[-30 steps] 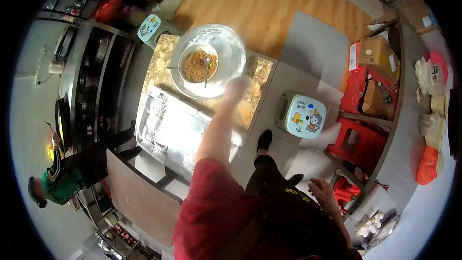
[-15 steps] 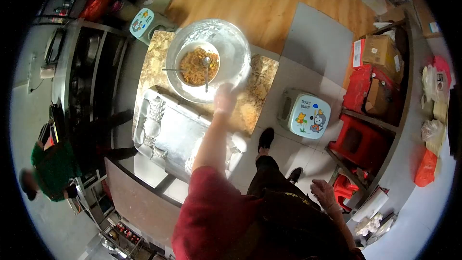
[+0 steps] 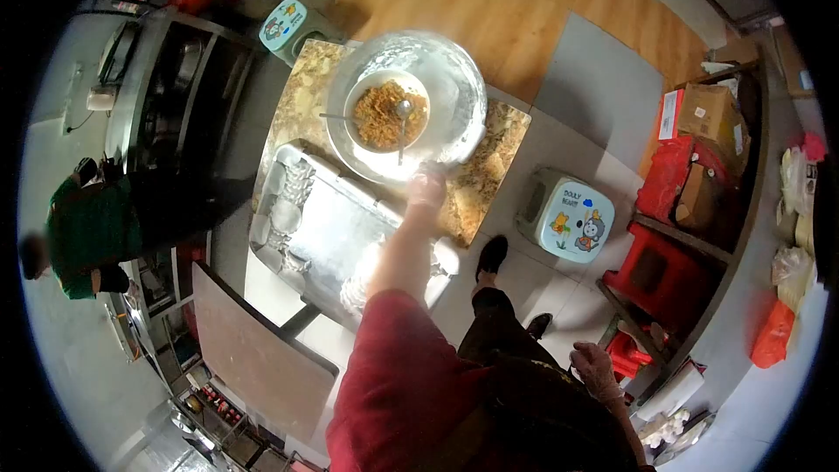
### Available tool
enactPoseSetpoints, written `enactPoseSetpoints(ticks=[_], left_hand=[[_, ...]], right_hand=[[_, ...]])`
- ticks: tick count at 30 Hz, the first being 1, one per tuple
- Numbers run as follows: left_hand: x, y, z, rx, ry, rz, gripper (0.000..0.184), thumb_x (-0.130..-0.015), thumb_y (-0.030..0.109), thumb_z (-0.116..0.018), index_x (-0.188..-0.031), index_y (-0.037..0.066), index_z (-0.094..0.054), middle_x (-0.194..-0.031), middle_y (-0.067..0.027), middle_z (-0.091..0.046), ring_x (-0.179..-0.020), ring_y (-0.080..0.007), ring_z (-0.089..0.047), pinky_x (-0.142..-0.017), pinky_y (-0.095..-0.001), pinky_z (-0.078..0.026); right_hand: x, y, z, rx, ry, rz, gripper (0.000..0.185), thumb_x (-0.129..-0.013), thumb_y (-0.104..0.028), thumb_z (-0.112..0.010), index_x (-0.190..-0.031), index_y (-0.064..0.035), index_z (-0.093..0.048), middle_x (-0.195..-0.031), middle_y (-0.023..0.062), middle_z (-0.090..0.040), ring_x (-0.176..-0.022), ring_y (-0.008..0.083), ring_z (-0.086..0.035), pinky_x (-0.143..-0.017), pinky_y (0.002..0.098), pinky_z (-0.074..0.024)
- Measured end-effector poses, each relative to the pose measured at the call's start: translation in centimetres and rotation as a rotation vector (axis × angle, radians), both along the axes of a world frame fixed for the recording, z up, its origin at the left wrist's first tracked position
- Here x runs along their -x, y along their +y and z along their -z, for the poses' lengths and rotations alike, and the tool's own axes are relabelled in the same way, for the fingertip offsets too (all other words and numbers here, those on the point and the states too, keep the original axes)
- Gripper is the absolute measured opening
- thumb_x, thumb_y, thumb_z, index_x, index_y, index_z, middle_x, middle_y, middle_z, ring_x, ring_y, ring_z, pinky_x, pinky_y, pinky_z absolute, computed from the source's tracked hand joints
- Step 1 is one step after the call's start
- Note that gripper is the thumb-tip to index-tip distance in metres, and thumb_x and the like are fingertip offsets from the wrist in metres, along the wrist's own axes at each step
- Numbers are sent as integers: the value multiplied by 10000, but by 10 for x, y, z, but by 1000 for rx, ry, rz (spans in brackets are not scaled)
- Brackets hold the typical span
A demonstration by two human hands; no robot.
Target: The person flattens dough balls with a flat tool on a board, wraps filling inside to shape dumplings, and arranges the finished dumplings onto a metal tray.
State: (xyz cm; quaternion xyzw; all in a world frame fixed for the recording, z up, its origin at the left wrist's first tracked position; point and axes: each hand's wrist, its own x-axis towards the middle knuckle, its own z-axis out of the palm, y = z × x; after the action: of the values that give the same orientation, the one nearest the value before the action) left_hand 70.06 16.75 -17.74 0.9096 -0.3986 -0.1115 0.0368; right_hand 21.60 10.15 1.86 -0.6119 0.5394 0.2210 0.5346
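Note:
My left hand (image 3: 428,183), in a thin clear glove, is at the near rim of a wide metal basin (image 3: 469,79) coated with white powder. Blur hides its fingers. Inside the basin stands a white bowl (image 3: 351,92) of brown, crumbly food (image 3: 380,118), with a metal spoon (image 3: 404,110) and a second thin handle (image 3: 335,116) in it. Below my left forearm lies a pale tray (image 3: 336,225) with rows of white pleated pieces, like dumplings (image 3: 295,185), along its sides. My right hand (image 3: 594,367), also gloved, hangs by my side, fingers loosely bent and apart, holding nothing.
The basin and tray rest on a marbled tabletop (image 3: 502,144). A cartoon-lidded stool (image 3: 572,220) stands right of it, another (image 3: 284,24) behind. Shelves at right hold a cardboard box (image 3: 712,118) and red stools (image 3: 655,267). A co-worker in green (image 3: 92,236) stands at far left.
The whole view has shifted, moving the table rightward in the picture. My left hand stays by the basin's near rim. At left, the co-worker has changed posture and arm position.

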Motion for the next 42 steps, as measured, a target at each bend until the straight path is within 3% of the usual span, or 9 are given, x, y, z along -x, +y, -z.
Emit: enactPoseSetpoints(ticks=[4,11,15,21,23,27,33,36,42], left_hand=[[15,-12,-24,-372,55,165,292,-852,128,-447,-1119,110,-564,-1035,-92,-589,-974,-207,-582,-805,-316,-496],[37,-6,-2,-123,147,-41,229,-819,103,-441,-950,85,-628,-985,-141,-610,-937,-287,-592,-806,-398,-479],[30,-1,15,-488,227,113,374,-897,152,-449,-1266,95,-424,-1254,-137,-494,-1128,-261,-517,-897,-381,-459],[54,26,19,4,-119,93,452,-911,419,-465,-1175,64,-561,-1125,-119,-587,-1069,-234,-543,-900,-382,-457],[136,-16,-95,10,204,-39,395,-884,411,-519,-928,26,-589,-761,-104,-583,-715,-262,-557,-689,-382,-449],[212,-16,-65,491,707,-43,300,-866,305,-592,-849,6,-581,-713,-74,-546,-685,-182,-509,-631,-326,-427],[405,-70,-152,445,1514,-292,148,-824,141,-611,-811,-1,-572,-696,-51,-543,-641,-151,-513,-618,-294,-443],[504,-81,-215,204,771,599,57,-780,78,-591,-797,41,-551,-745,-86,-554,-682,-203,-527,-629,-339,-431],[644,-81,-238,235,1326,671,198,-872,166,-521,-717,43,-533,-704,-6,-483,-644,-109,-467,-569,-258,-383]], right_hand=[[10,4,10,0,-66,-18,380,-852,-298,-566,-1093,-4,-571,-1030,199,-612,-932,308,-598,-834,381,-456],[9,7,-8,216,-195,-289,352,-848,-267,-575,-1081,-4,-571,-997,217,-614,-904,341,-603,-821,387,-466],[13,2,-40,150,-54,-36,391,-863,-277,-559,-1143,-4,-553,-1025,201,-618,-916,323,-607,-812,379,-476],[100,-11,-99,716,40,19,183,-845,-241,-548,-927,-87,-603,-807,112,-588,-781,272,-586,-663,398,-483],[168,-8,-99,894,135,202,198,-872,-247,-527,-957,-81,-593,-792,145,-601,-747,298,-592,-672,411,-484],[301,14,-98,1150,360,842,158,-844,-236,-584,-875,-81,-586,-744,159,-590,-689,307,-589,-623,393,-454],[457,43,-48,1163,609,627,228,-820,-206,-563,-1015,-89,-556,-892,187,-599,-852,361,-576,-747,428,-477],[458,32,-38,1046,684,535,295,-803,-248,-562,-1045,-81,-535,-901,184,-595,-852,348,-583,-743,426,-484],[481,11,-23,1048,659,355,250,-762,-227,-566,-959,-74,-546,-847,162,-589,-825,314,-588,-684,407,-490]])
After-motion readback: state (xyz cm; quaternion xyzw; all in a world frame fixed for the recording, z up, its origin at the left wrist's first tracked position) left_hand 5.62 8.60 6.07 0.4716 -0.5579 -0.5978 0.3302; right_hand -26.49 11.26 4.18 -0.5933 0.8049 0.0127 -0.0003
